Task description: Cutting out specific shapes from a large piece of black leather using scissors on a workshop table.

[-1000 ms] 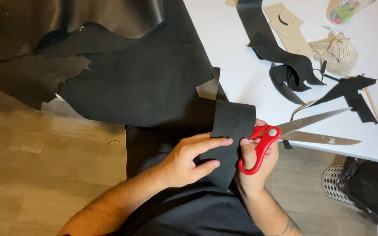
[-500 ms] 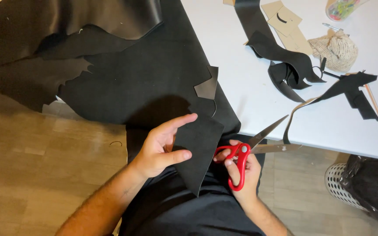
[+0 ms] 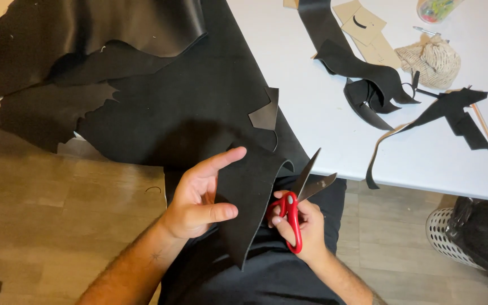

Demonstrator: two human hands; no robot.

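The left hand [image 3: 199,197] sits just left of centre in the lower half of the frame, thumb and forefinger pinched on the edge of a black leather piece [image 3: 249,197], the other fingers stretched out along its back. The piece hangs roughly upright over the person's lap, its top edge curling over toward the right. Just beside it, the right hand [image 3: 306,226] is closed through the loops of red-handled scissors [image 3: 295,209]; the blades stand apart, pointing up and to the right, close to the curled edge. Whether the steel already touches the leather is hard to tell from this angle.

Above the hands, a large black hide [image 3: 159,101] spreads across the upper left of the frame and drapes off the white table [image 3: 425,158], with ragged cut-outs along its left edge. On the table in the upper right lie several black offcuts and strips [image 3: 368,85], tan card templates [image 3: 362,25], a ball of twine [image 3: 433,56] and a pencil [image 3: 484,127]. A white mesh bin [image 3: 453,237] stands at the lower right.

Judging by the scraps and templates, a good deal of cutting is done; the held piece looks only partly trimmed, with its long edges yet to be shaped.
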